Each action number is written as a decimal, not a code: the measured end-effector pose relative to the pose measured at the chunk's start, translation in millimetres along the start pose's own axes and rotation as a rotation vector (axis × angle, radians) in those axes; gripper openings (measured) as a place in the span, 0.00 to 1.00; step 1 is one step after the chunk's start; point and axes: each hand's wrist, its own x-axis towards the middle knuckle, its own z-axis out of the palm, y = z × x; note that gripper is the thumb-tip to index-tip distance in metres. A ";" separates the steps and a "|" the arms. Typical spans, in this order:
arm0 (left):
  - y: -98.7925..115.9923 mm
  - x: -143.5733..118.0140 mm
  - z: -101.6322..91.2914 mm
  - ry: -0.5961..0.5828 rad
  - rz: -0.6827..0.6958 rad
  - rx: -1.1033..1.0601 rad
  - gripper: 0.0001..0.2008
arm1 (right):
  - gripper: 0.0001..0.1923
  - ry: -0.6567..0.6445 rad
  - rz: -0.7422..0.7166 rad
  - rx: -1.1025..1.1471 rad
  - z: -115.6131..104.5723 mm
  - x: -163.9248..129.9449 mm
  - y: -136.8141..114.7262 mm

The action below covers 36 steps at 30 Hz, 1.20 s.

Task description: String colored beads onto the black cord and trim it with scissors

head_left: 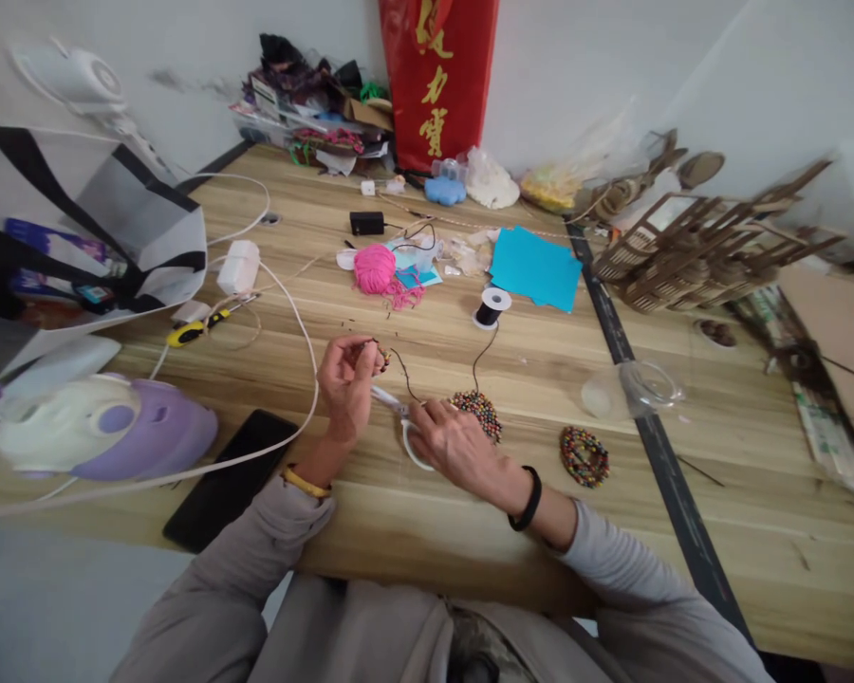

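My left hand is closed, thumb against fingers, on a small beaded strand of dark and coloured beads. A thin black cord runs from that strand down to the fingertips of my right hand, which are pinched together over it. White-handled scissors lie at and partly under my right fingers; whether those fingers touch them is hidden. Just beyond the right hand sits a heap of multicoloured beads, partly covered by it. Black cord trails from there to a white spool.
A coiled bead string and a clear plastic cup stand to the right. Pink yarn and blue sheets lie farther back. At left are a phone, a yellow cutter, a white cable and a purple-white device.
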 end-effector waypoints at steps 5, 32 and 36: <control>-5.3 -6.1 8.9 -0.209 -0.248 -0.025 0.10 | 0.10 -0.015 -0.053 -0.024 13.4 -11.5 -17.0; -20.0 -31.4 19.0 -0.720 -0.563 0.018 0.14 | 0.11 0.251 0.208 0.507 -7.2 -36.0 38.9; -21.0 -40.8 21.3 -0.851 -0.599 -0.010 0.13 | 0.09 0.184 0.189 0.235 -14.5 -55.5 33.6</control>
